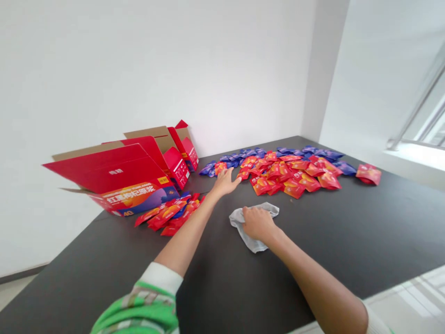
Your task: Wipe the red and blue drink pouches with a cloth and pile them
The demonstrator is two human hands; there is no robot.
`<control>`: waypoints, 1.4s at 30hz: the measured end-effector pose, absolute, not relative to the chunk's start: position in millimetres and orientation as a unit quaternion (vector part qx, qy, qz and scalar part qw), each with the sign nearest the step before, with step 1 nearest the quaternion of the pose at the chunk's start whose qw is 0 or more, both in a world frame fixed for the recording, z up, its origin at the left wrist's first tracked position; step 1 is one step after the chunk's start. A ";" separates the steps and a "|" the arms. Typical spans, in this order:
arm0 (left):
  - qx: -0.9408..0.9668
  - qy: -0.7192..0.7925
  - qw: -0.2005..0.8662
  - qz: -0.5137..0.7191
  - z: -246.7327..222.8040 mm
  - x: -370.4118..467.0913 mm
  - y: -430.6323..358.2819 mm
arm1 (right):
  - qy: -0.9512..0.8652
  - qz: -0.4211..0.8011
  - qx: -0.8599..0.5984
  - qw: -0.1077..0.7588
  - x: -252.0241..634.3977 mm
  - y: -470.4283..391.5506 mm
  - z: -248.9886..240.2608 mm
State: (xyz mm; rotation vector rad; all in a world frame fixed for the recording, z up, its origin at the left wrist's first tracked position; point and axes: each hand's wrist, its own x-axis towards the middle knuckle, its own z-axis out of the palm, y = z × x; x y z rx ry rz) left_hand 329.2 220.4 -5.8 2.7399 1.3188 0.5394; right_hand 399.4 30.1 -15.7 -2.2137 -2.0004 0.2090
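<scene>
My right hand (pixel 257 223) presses on a crumpled grey cloth (pixel 255 243) on the dark table, its fingers curled into the fabric. Farther forward, my left hand (pixel 225 183) reaches out with the thumb spread away from the fingers. Just beyond its fingertips lies a red pouch (pixel 219 166), partly hidden by the hand, beside several blue pouches (pixel 208 169). To the right spreads a big heap of red pouches (pixel 294 185). A smaller pile of red and blue pouches (pixel 168 212) lies left of my left forearm.
Two open red cartons (pixel 139 174) with raised flaps stand at the left on the black table (pixel 365 232). More blue pouches (pixel 311 150) line the back of the heap. One red pouch (pixel 368 174) lies apart at the right. A white wall (pixel 225 69) rises behind.
</scene>
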 end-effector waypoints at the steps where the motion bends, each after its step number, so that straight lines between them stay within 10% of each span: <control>1: 0.890 0.425 0.037 0.159 -12.2 343.7 228.7 | -0.666 0.071 -0.738 0.078 399.5 30.4 -15.4; 14: 0.886 0.428 -0.013 0.178 -37.4 380.6 248.1 | -0.663 0.099 -0.735 0.107 401.8 35.9 -16.7; 24: 0.958 0.253 -0.028 0.134 -32.1 236.7 131.3 | -0.522 0.102 -0.839 0.114 436.4 35.5 -2.6; 42: 0.848 0.379 0.305 0.210 -38.2 188.3 50.4 | -0.827 0.062 -0.546 0.115 357.4 20.7 -25.0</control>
